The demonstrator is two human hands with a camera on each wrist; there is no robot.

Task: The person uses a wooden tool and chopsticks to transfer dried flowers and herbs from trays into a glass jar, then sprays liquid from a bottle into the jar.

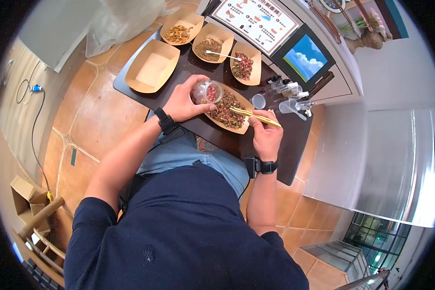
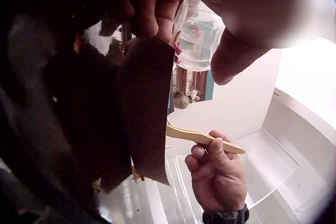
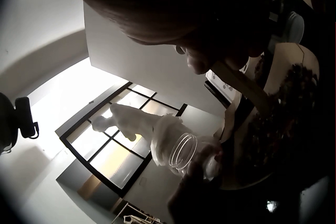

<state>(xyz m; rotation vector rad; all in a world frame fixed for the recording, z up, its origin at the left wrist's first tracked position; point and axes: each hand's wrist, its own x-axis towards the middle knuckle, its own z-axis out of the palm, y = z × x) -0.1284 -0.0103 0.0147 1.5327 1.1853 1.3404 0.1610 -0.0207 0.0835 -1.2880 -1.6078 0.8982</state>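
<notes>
My left hand [image 1: 182,100] grips a small clear plastic jar [image 1: 207,92], tilted over the paper tray [image 1: 246,126] of dried red and green flower mix [image 1: 225,111]. A few red bits show inside the jar, and its mouth is uncovered. My right hand [image 1: 267,136] pinches pale wooden tweezers [image 1: 257,116], whose tips reach into the mix near the jar. In the left wrist view the right hand [image 2: 219,176] holds the tweezers [image 2: 197,136] near their far end. The jar [image 3: 184,152] also shows in the right wrist view, its threaded mouth facing the camera.
Behind stand paper trays of yellow dried strips [image 1: 178,34], brown powder [image 1: 209,47] with a white spoon [image 1: 223,55], and red buds [image 1: 242,66]. A bare paper tray [image 1: 152,66] sits left. Right are a round lid [image 1: 258,101], small bottles [image 1: 291,90] and a tablet [image 1: 304,53].
</notes>
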